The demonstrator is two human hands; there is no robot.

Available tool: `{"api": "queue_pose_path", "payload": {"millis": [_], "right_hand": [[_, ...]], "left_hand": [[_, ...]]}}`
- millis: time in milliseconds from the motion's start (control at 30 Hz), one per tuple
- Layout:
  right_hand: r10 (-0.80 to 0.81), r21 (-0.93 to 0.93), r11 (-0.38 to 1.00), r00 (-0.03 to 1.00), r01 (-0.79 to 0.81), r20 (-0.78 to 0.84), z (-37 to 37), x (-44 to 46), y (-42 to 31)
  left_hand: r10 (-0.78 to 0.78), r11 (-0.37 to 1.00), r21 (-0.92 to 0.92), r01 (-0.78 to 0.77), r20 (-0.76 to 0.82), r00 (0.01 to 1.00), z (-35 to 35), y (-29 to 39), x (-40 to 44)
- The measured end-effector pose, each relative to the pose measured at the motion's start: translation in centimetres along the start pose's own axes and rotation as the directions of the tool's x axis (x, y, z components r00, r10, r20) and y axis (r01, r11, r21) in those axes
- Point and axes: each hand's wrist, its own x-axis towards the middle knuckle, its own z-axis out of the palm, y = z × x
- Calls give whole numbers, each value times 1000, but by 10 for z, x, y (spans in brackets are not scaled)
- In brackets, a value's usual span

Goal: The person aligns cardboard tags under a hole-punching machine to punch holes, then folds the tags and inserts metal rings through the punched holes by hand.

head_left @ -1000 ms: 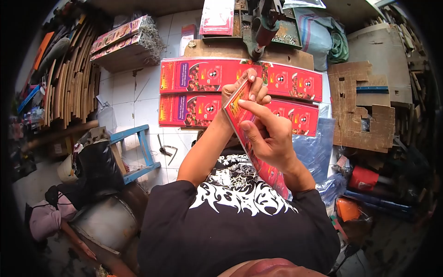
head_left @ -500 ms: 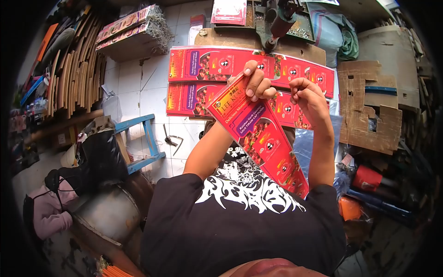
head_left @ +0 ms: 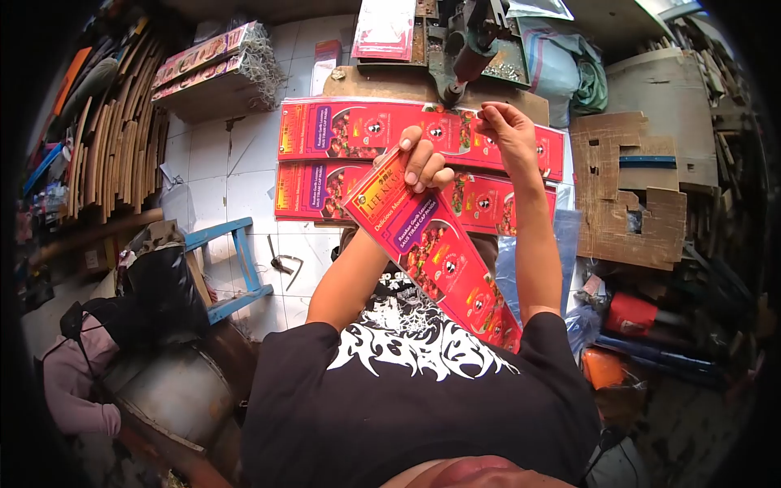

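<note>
My left hand point(head_left: 423, 163) grips a red printed strip point(head_left: 447, 260) by its upper end, and the strip slants down across my chest with its printed face up. My right hand point(head_left: 508, 134) is raised over the right part of the upper stack of red strips point(head_left: 407, 122), thumb and fingers pinched together; whatever may be between them is too small to make out. A second stack of red strips point(head_left: 313, 191) lies just below the first, partly hidden by my left hand and the held strip. A dark metal press point(head_left: 474, 61) stands behind the upper stack.
Cardboard pieces point(head_left: 634, 187) lie at the right, beside clear plastic sheets point(head_left: 521, 268). A blue frame point(head_left: 236, 268) stands at the left near a black bag point(head_left: 167, 276). Boxes point(head_left: 215, 81) sit at the back left. A person's pink sleeve point(head_left: 77, 382) shows at the lower left.
The held strip has swung from edge-on to face up. My right hand has left the strip and moved up and right over the upper stack. The sleeve at the lower left has shifted.
</note>
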Motion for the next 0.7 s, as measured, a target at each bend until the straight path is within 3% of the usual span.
{"api": "queue_pose_path", "payload": {"millis": [33,133,367,600,700], "right_hand": [[-68,-142,988,997,62,-35,1,12,7],[-144,-317,940,989,126,-34,12,30,5],[-259,-331,917,963,222,-70,24,51,11],[-206,-282,938,978,203,18,29,52,7],[-135,-404,905,990,135,30,30,54,5]], "left_hand": [[9,1000,-4,-9,-10,1000,2,0,0],[28,1000,12,-28,-7,1000,6,3,-2],[68,998,5,-68,-50,996,8,9,-10],[73,997,8,-73,-104,992,14,10,-11],[38,999,7,-38,23,999,-4,13,-15]]}}
